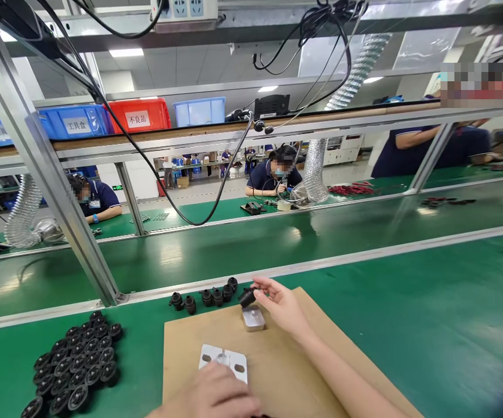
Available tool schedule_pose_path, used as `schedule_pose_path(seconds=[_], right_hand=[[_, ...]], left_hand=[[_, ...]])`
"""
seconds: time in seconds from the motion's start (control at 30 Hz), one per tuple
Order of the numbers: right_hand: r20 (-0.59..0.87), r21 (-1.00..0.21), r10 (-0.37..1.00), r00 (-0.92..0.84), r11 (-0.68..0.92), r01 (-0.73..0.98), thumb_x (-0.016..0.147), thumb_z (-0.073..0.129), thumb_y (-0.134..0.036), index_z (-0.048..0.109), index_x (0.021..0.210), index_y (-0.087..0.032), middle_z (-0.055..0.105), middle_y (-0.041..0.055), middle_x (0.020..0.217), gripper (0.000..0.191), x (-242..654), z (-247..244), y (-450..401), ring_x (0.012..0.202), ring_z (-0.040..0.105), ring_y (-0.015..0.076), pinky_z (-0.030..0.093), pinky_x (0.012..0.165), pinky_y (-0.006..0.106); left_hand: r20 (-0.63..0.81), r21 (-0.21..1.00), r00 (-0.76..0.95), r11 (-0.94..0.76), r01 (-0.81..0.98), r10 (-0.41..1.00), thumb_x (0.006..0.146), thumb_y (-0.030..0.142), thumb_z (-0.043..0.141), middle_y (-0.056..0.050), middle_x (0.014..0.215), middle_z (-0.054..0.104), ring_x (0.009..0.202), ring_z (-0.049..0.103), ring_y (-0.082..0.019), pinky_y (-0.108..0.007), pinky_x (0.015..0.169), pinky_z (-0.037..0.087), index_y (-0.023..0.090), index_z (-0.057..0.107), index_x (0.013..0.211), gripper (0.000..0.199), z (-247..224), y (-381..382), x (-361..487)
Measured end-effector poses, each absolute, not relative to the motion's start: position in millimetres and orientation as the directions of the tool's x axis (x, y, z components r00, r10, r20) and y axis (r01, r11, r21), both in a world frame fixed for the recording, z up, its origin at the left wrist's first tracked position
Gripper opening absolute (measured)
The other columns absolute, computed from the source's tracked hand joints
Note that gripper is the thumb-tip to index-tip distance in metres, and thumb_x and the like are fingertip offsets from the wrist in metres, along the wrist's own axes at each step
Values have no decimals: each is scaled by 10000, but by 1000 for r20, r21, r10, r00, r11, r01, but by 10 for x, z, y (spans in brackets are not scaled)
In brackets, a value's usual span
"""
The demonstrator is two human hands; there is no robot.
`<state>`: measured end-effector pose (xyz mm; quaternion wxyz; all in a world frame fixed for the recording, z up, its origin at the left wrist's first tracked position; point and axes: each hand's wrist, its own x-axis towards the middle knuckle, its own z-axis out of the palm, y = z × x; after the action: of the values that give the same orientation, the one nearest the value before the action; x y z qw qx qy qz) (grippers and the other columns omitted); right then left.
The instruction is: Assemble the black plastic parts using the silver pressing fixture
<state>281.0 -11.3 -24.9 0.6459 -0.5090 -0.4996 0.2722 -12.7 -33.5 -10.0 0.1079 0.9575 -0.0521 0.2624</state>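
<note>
My right hand (281, 306) pinches a small black cylindrical plastic part (246, 298) between thumb and fingers. That part is tilted just above a small silver metal block (253, 319) on a brown board (286, 371). Nearer to me, my left hand (214, 392) lies over the lower part of a white metal plate (236, 360) with slots and a round centre. Its fingers are curled, and what they hold is hidden. A sliver of something dark shows by them at the bottom edge. Several similar black parts (206, 298) stand in a row behind the board.
Many round black parts (77, 363) are grouped on the green tabletop (425, 302) at left. A metal post (55, 162) rises beyond them. Black cables (164, 206) hang from the overhead frame. Bins, including a red bin (140, 115), sit on the shelf; co-workers sit across the line.
</note>
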Motion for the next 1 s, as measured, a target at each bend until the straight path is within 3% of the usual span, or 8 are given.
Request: schedule_pose_path(seconds=[0.07, 0.17, 0.27, 0.4, 0.57, 0.8, 1.0], right_hand=[[344, -939, 878, 333, 330, 99, 806, 839, -720, 763, 1209, -177, 777, 152, 1061, 681, 2796, -207, -201, 1002, 732, 307, 644, 833, 424], [315, -947, 899, 304, 317, 43, 791, 875, -703, 770, 1204, -180, 770, 147, 1053, 675, 2744, -142, -336, 994, 738, 304, 653, 829, 413], [299, -951, 914, 275, 307, 14, 798, 892, -668, 762, 1224, -191, 764, 138, 1057, 652, 2654, -101, -441, 1005, 739, 302, 654, 869, 421], [277, -958, 946, 169, 284, -22, 856, 864, -627, 723, 1293, -205, 750, 130, 1082, 623, 2488, -106, -546, 1015, 736, 292, 645, 909, 448], [273, -962, 961, 42, 272, 27, 928, 809, -568, 697, 1336, -207, 748, 130, 1119, 556, 2290, -101, -658, 975, 721, 262, 625, 906, 439], [297, -954, 955, 3, 296, 42, 938, 794, -517, 704, 1329, -221, 755, 117, 1101, 499, 2156, -48, -737, 968, 705, 258, 601, 915, 438], [236, -969, 971, -25, 233, -75, 912, 816, -566, 705, 1311, -221, 734, 118, 1118, 539, 2089, -129, -721, 991, 707, 261, 619, 890, 421]], left_hand=[[521, 300, 851, -948, -103, 72, 1069, 379, 585, -186, 1320, 699, 1123, 688, -323, -458, 967, 595, 241, 407, 1595, 573, -14, -255, -230], [419, 496, 847, -864, 87, 326, 954, 277, 654, -193, 1570, 478, 1428, 503, -385, -594, 1201, 466, 286, 312, 1663, 787, 17, -198, -355], [258, 637, 797, -717, 285, 546, 879, 162, 695, -147, 1524, 530, 1380, 544, -368, -620, 1212, 456, 366, 258, 1688, 941, -73, -219, -385], [137, 827, 676, -459, 325, 724, 867, 193, 780, -108, 1399, 633, 1258, 626, -337, -569, 1158, 503, 367, 316, 1665, 939, -194, -271, -323], [131, 885, 677, -393, 250, 724, 897, 265, 780, -109, 1384, 640, 1247, 617, -322, -555, 1164, 458, 339, 329, 1660, 889, -181, -264, -273], [126, 894, 685, -381, 235, 718, 934, 400, 743, -121, 1364, 628, 1221, 591, -334, -570, 1127, 432, 326, 331, 1660, 838, -163, -247, -283], [120, 913, 675, -347, 213, 728, 960, 488, 730, -140, 1373, 612, 1252, 592, -336, -564, 1145, 425, 305, 342, 1658, 819, -174, -253, -288]])
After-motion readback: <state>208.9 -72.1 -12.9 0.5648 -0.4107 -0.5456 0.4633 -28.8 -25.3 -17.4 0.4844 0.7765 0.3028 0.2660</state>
